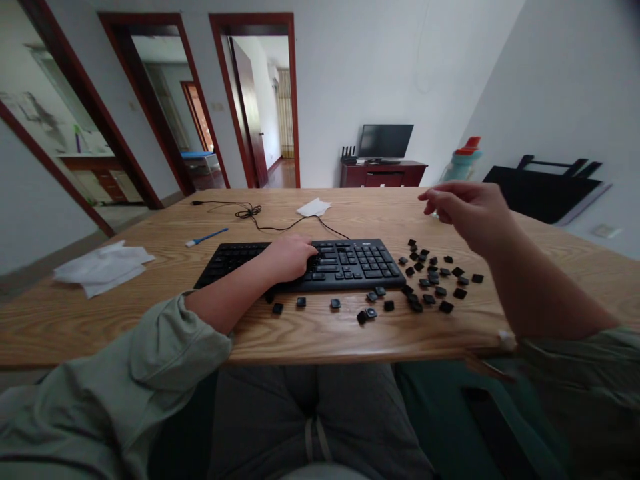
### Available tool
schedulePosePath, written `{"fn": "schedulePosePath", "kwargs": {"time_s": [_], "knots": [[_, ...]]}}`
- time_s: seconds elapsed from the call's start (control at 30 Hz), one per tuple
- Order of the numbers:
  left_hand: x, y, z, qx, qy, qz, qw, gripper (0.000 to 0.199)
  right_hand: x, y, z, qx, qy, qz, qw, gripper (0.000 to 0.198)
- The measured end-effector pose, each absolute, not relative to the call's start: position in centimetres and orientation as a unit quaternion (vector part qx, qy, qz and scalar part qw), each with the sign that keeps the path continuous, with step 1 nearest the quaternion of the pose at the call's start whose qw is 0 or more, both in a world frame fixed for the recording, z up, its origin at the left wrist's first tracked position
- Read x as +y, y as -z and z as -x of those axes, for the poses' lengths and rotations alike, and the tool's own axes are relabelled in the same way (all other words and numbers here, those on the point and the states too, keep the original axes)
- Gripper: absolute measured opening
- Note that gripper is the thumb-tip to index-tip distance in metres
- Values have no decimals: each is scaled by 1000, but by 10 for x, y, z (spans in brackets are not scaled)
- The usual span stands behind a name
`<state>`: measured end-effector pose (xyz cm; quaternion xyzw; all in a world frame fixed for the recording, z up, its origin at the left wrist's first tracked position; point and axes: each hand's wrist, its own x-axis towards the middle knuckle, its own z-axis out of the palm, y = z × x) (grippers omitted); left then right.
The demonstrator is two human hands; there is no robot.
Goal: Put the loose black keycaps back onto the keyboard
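A black keyboard (pixel 350 272) lies on the wooden table before me, with keycaps seated across much of it. My left hand (pixel 291 257) rests on its middle, fingers curled down and bunched against the keys. Whatever is under those fingertips is hidden. Raised above the table's right side is my right hand (pixel 467 208), fingers loosely bent, tips a little apart, with nothing visible in them. Several loose black keycaps (pixel 441 291) are scattered to the right of the keyboard. More loose keycaps, one of them a square keycap (pixel 335 304), lie along its front edge.
A blue-handled brush (pixel 207 237) and white tissues (pixel 103 267) lie at left. The keyboard's cable (pixel 280 229) runs behind it, near another tissue (pixel 315 207). A bottle with a red cap (pixel 463 160) stands behind my right hand. The table's front edge (pixel 320 357) is close to my lap.
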<state>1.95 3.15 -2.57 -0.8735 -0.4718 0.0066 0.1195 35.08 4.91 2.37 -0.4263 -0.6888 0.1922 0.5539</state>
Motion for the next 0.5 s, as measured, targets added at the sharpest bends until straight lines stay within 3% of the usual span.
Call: {"fn": "schedulePosePath", "kwargs": {"time_s": [0.1, 0.27, 0.5], "knots": [[30, 25, -18, -477, 22, 872, 111, 42, 51, -31, -388, -698, -160, 522, 464, 30], [30, 23, -13, -482, 42, 869, 105, 45, 74, -13, -450, -759, -124, 608, 199, 28], [27, 21, -19, -480, 4, 870, 114, 44, 101, 23, -481, -753, -163, 630, 95, 33]]}}
